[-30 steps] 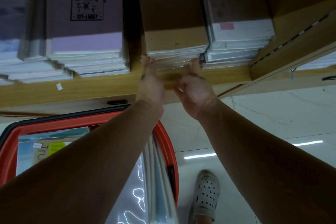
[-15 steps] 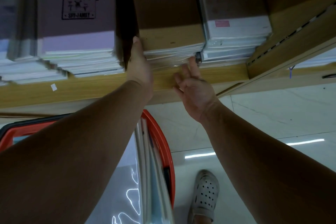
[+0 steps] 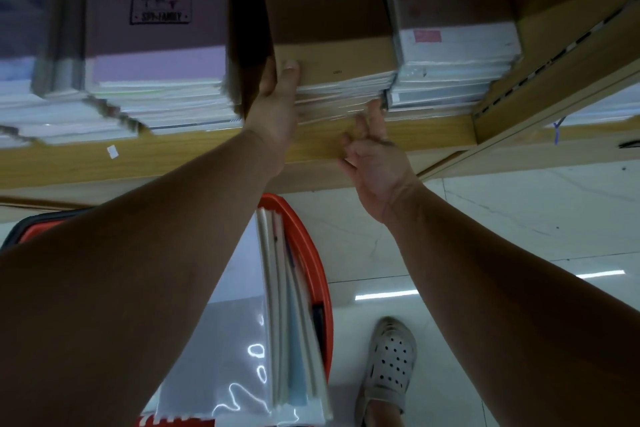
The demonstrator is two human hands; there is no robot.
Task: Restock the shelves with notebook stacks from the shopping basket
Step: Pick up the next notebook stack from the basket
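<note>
Notebook stack [image 3: 332, 55]: left hand [image 3: 277, 100] grips front left corner, thumb [image 3: 290, 70] on brown cover. Right hand [image 3: 375, 159] fingers [image 3: 375, 114] straight, tips touching front edge. Stack on shelf [image 3: 207, 152], between pink stack [image 3: 156, 62] and white stack [image 3: 457, 48]. Shopping basket [image 3: 313, 253] below.

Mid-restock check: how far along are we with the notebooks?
Done: a brown-cover notebook stack sits on the wooden shelf, right of the purple-cover stack. In hand: the left hand grips its left corner while the right hand touches its front edge, apparently squaring it. Left: more notebooks stand in the red basket.
</note>
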